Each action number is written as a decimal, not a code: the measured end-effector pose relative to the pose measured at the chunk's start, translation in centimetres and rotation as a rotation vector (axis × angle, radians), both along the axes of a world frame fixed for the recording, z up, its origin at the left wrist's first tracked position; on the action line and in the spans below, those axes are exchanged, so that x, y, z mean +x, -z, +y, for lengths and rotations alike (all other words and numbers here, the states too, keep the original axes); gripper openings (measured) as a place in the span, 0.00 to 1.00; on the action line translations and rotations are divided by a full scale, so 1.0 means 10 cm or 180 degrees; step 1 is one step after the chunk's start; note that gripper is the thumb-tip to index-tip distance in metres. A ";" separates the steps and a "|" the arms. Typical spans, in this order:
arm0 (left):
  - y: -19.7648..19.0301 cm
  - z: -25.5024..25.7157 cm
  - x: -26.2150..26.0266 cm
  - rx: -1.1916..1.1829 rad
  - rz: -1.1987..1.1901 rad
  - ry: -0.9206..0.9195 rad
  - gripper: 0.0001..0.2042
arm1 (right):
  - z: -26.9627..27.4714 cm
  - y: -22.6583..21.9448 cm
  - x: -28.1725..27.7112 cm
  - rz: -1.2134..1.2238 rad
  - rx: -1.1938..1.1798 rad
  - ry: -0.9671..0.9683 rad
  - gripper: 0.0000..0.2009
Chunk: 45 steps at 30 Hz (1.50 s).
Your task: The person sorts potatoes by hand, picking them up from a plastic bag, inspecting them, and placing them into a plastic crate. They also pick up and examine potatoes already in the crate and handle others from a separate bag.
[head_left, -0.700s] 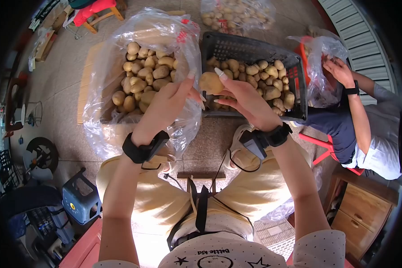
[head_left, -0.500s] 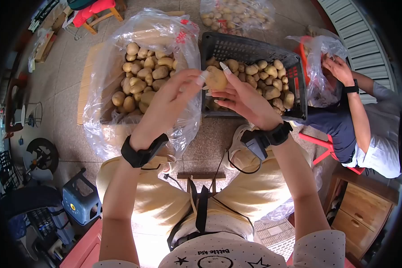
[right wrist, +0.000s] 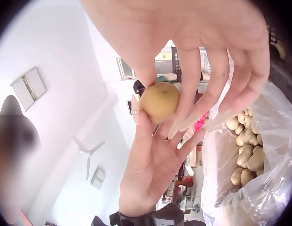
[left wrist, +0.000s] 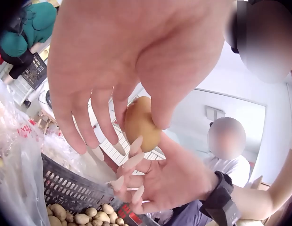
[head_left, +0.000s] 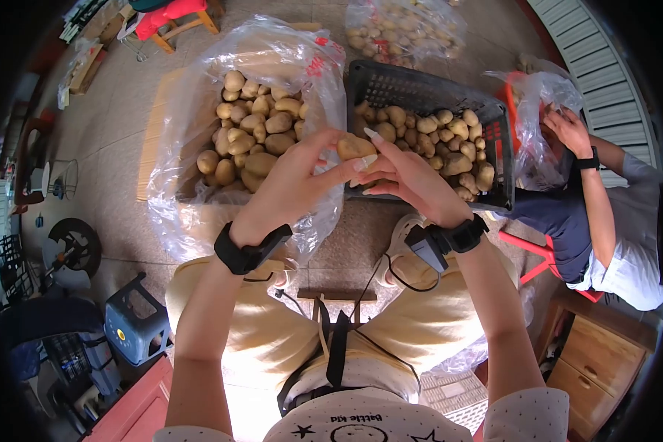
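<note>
A pale brown potato [head_left: 352, 146] is held up between both hands, over the gap between the bag and the crate. My left hand [head_left: 346, 153] comes in from the left, and its thumb and fingers pinch the potato [left wrist: 141, 123]. From the right, my right hand [head_left: 367, 156] pinches the same potato [right wrist: 159, 102] with long-nailed fingers, its index finger lying over the top. In the left wrist view the right hand [left wrist: 160, 183] lies under the potato. In the right wrist view the left hand [right wrist: 155, 165] is below it, its thumb touching the potato.
A clear plastic bag [head_left: 191, 199] full of potatoes sits in a cardboard box at the left. A black crate [head_left: 405, 85] of potatoes is at the right. Another person's hand [head_left: 567, 129] works in a bag at the far right. A blue stool [head_left: 129, 328] stands at the lower left.
The left hand's fingers have closed onto the potato, which the right hand held before. The potato has been turned and sits slightly lower.
</note>
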<state>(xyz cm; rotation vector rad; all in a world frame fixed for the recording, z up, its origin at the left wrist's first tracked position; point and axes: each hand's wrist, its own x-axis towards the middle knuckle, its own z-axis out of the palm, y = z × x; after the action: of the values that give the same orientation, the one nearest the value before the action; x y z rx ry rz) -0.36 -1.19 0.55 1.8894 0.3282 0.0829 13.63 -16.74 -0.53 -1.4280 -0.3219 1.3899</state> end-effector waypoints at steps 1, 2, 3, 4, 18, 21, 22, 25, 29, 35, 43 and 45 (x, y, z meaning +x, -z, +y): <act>0.01 0.02 0.00 -0.0019 -0.0005 0.0011 0.22 | -0.01 0.01 0.01 -0.0043 -0.0019 -0.0045 0.29; 0.03 0.04 -0.01 -0.0031 -0.0010 0.0026 0.21 | -0.02 0.02 0.03 -0.0086 -0.0032 -0.0085 0.29; 0.06 0.08 -0.02 -0.0003 -0.0008 0.0018 0.21 | -0.03 0.03 0.04 -0.0085 -0.0003 -0.0092 0.29; 0.10 0.12 -0.03 -0.0239 0.0089 0.0002 0.20 | -0.04 0.03 0.06 -0.0054 0.0057 -0.0105 0.29; 0.39 0.40 -0.06 -0.2353 0.0151 -0.1306 0.20 | -0.01 0.06 0.11 -0.0125 0.0106 -0.0038 0.28; 0.31 0.28 -0.02 -0.2120 0.0419 -0.0923 0.19 | -0.02 0.09 0.12 -0.0145 0.0071 -0.0044 0.27; 0.38 0.26 -0.02 -0.2120 0.0424 -0.0911 0.19 | -0.03 0.09 0.12 -0.0175 0.0086 -0.0064 0.27; 0.45 0.13 0.00 -0.0878 0.0152 0.0138 0.16 | -0.05 0.10 0.11 -0.0212 0.0100 -0.0045 0.26; 0.32 -0.18 -0.02 0.0640 0.0207 -0.0002 0.12 | -0.06 0.05 0.13 -0.0373 0.0046 0.0048 0.22; 0.22 -0.28 -0.01 0.1414 -0.0022 0.0149 0.11 | -0.15 0.22 0.40 -0.1134 0.0065 0.0110 0.16; 0.16 -0.28 0.01 0.0697 0.0013 -0.0024 0.12 | -0.41 1.01 1.14 -0.2142 -0.0692 0.0179 0.17; 0.18 -0.28 -0.01 0.0682 0.0220 -0.0110 0.12 | -0.51 1.18 1.24 -0.2126 -0.1112 -0.0011 0.17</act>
<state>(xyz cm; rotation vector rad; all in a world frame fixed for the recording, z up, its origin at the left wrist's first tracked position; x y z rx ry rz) -0.47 -3.96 -1.23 2.1025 0.4129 0.0786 26.01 -21.83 -12.29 -2.1713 -0.5206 0.9610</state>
